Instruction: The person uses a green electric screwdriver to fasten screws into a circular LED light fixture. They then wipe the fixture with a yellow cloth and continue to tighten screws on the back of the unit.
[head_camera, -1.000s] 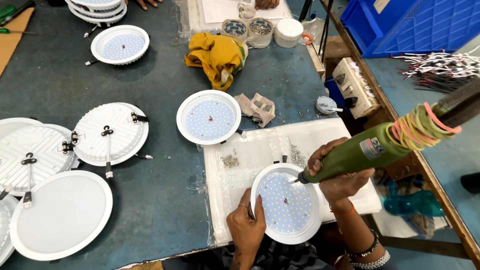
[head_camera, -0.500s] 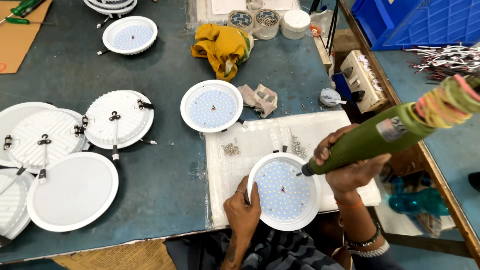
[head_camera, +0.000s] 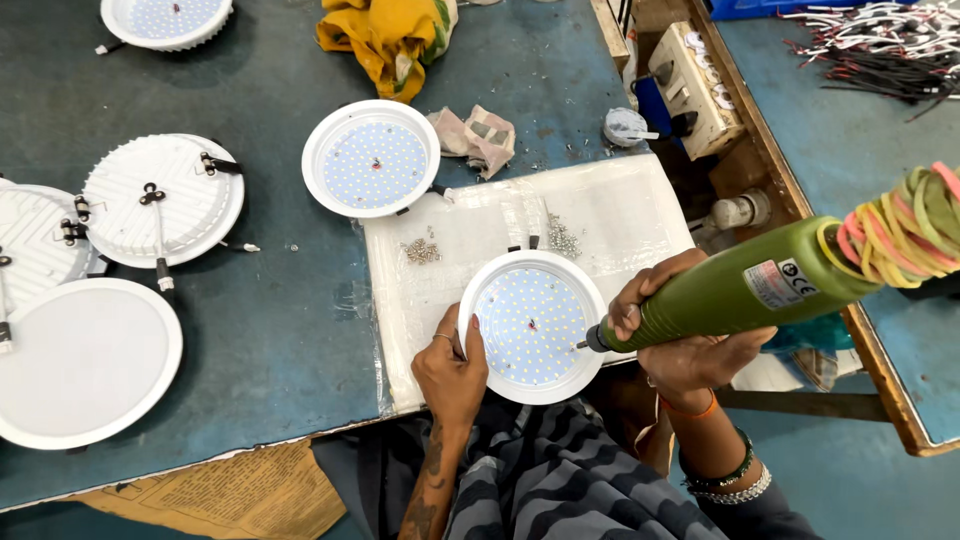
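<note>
A round white LED downlight (head_camera: 533, 325) lies face up on a plastic-covered white pad (head_camera: 620, 215) at the table's near edge. My left hand (head_camera: 452, 366) rests on its left rim, steadying it. My right hand (head_camera: 680, 325) grips a green electric screwdriver (head_camera: 745, 290) wrapped with coloured rubber bands at its rear. The screwdriver's tip sits at the right rim of the light. Small heaps of screws (head_camera: 422, 250) lie on the pad above the light.
A second open LED light (head_camera: 371, 158) sits behind the pad. Several white light housings and diffusers (head_camera: 160, 200) are to the left. A yellow cloth (head_camera: 390, 35), crumpled rag (head_camera: 478, 135), switch box (head_camera: 693, 90) and wire bundle (head_camera: 880, 50) lie beyond.
The view has dipped and closed in on the pad. The screwdriver's tip has shifted from over the light's face to its right rim. My left hand stays on the left rim.
</note>
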